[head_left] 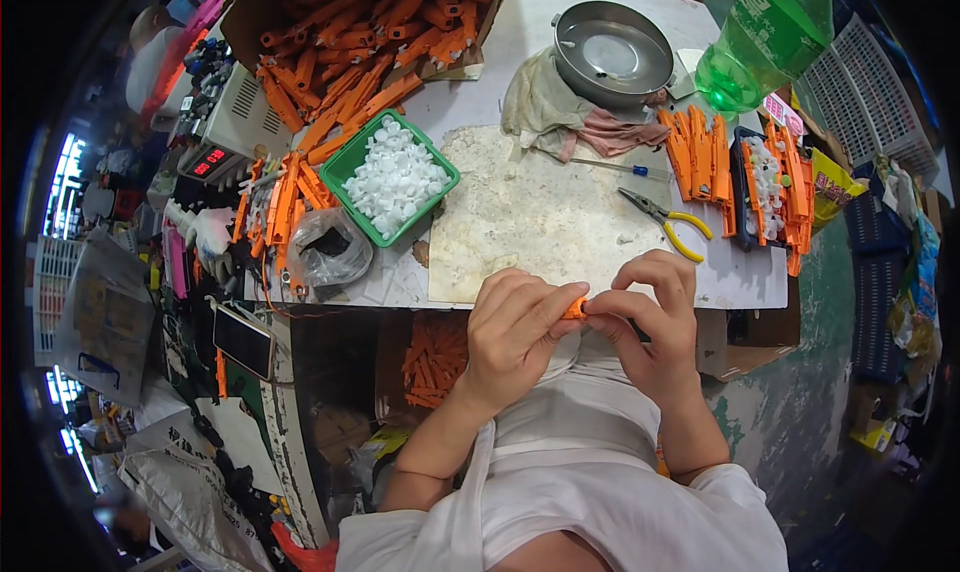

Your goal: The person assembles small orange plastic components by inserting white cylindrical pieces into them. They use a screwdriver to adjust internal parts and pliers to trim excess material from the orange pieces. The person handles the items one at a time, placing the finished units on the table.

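Just off the near edge of the white table, both my hands meet at a small orange plastic part [575,308]. My left hand [515,332] has its fingers closed around the part. From the other side, the thumb and fingertips of my right hand [648,317] pinch at its end; anything tiny between those fingertips is hidden. A worn, stained board [500,212] lies on the table beyond my hands. To the left stands a green basket [372,234] full of small white plastic caps [395,180]. Yellow-handled pliers [665,222] lie to the right.
At the back left, orange parts [350,32] spill from a cardboard box. A metal bowl [615,52] rests by a rag [545,102]; a green bottle [765,37] stands behind. Orange pieces [700,157] line the right. A clear plastic bag [330,247] and phone [243,340] are left.
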Demonstrator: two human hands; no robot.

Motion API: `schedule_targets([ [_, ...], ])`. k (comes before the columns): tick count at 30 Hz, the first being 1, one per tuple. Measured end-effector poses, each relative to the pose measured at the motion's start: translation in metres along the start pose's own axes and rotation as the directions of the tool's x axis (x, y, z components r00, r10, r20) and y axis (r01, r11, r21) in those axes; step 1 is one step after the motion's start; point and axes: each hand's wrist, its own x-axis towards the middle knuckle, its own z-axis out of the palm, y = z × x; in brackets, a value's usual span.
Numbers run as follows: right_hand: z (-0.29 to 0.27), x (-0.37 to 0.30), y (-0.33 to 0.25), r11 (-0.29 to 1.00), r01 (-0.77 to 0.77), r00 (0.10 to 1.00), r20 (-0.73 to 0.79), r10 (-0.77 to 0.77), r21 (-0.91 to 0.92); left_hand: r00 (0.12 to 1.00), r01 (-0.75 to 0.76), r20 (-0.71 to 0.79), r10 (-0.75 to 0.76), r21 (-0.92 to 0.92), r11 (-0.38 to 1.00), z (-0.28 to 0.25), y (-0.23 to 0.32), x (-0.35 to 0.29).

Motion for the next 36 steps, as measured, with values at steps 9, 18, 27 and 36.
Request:
schedule_targets([
  [9, -0.004, 0.005, 0.001, 0.999, 0.042, 0.998, 0.045, -0.041, -0.014, 0.997, 0.060, 0.061, -0.050, -0.171, 0.983, 0.005, -0.007, -0.004],
  [18, -0.006, 0.004, 0.004, 0.998, 0.069, 0.995, 0.077, -0.069, 0.002, 0.991, 0.118, 0.096, -0.099, -0.227, 0.967, 0.005, -0.006, -0.004],
  [27, -0.014, 0.010, 0.002, 0.988, -0.053, 0.981, 0.190, 0.025, 0.142, 0.992, 0.111, 0.077, -0.097, -0.211, 0.971, 0.005, -0.011, -0.009],
  [36, -0.012, 0.005, 0.069, 0.906, -0.201, 0.979, -0.039, 0.202, -0.371, 0.986, 0.167, 0.027, -0.165, -0.224, 0.960, -0.002, -0.007, -0.010],
])
